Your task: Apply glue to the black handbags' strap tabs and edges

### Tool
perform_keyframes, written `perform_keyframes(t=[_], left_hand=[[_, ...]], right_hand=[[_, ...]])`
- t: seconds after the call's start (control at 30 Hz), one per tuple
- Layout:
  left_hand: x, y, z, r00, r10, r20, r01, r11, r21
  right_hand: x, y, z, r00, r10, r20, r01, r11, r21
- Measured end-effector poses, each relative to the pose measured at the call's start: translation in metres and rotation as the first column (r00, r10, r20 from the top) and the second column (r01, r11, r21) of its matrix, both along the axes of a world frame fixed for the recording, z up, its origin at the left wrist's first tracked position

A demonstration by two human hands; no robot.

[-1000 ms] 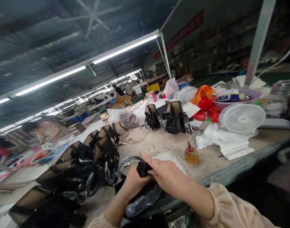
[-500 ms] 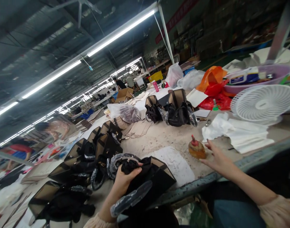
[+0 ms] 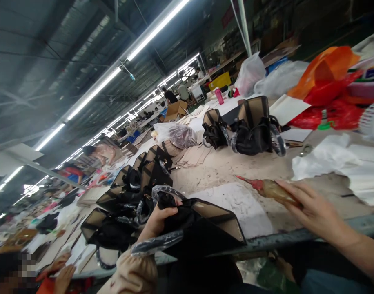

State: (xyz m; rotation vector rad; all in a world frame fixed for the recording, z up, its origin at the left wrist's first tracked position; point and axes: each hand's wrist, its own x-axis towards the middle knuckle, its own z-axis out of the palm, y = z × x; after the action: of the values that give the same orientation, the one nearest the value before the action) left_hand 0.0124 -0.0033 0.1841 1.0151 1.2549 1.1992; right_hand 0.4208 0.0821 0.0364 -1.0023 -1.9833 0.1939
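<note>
My left hand is closed on the gathered black cloth of a black handbag. The bag lies tilted at the table's front edge, its tan-lined side facing up and its handles wrapped in clear plastic. In my right hand is an amber squeeze bottle with a red nozzle, held nearly level above the table and pointing left toward the bag. Under the nozzle lies a white sheet. The fingers of my left hand are partly hidden by the cloth.
Several similar black bags stand left of mine, with two more at the back. Right of my hand lies white crumpled material, near red plastic bags and a white fan. A co-worker's hands show at lower left.
My right hand has closed round the bottle, lifted it from the table and tipped it from upright to nearly level. My left hand keeps hold of the bag. The view has shifted left.
</note>
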Motion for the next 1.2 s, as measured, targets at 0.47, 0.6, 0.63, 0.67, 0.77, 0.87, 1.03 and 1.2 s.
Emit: perform_keyframes(t=[0.47,0.6,0.63,0.67,0.77,0.87,1.03,1.2], left_hand=[[-0.015,0.011,-0.003,0.999,-0.048,0.008,0.048,0.999,0.022],[-0.017,0.012,-0.004,0.999,-0.048,0.006,0.048,0.999,0.019],[-0.018,0.012,-0.005,0.999,-0.049,0.013,0.049,0.999,0.018],[-0.018,0.012,-0.005,0.999,-0.049,0.02,0.048,0.999,0.018],[-0.018,0.012,-0.005,0.998,-0.048,0.028,0.048,0.999,0.006],[-0.018,0.012,-0.004,0.998,-0.053,0.024,0.053,0.999,0.005],[-0.017,0.011,-0.005,0.999,-0.034,0.023,0.035,0.999,-0.007],[-0.014,0.012,-0.005,0.998,-0.043,0.04,0.044,0.999,-0.021]], right_hand=[[-0.055,-0.035,0.131,0.86,0.364,0.358,-0.498,0.753,0.431],[-0.066,-0.039,0.135,0.866,0.343,0.362,-0.488,0.735,0.471],[-0.067,-0.039,0.136,0.867,0.34,0.364,-0.486,0.735,0.473],[-0.067,-0.039,0.135,0.869,0.337,0.362,-0.483,0.737,0.473],[-0.063,-0.038,0.133,0.865,0.356,0.354,-0.491,0.749,0.445],[-0.058,-0.036,0.131,0.868,0.374,0.326,-0.487,0.767,0.417],[-0.062,-0.038,0.133,0.87,0.364,0.331,-0.483,0.765,0.426],[-0.071,-0.042,0.132,0.866,0.367,0.339,-0.489,0.762,0.424]])
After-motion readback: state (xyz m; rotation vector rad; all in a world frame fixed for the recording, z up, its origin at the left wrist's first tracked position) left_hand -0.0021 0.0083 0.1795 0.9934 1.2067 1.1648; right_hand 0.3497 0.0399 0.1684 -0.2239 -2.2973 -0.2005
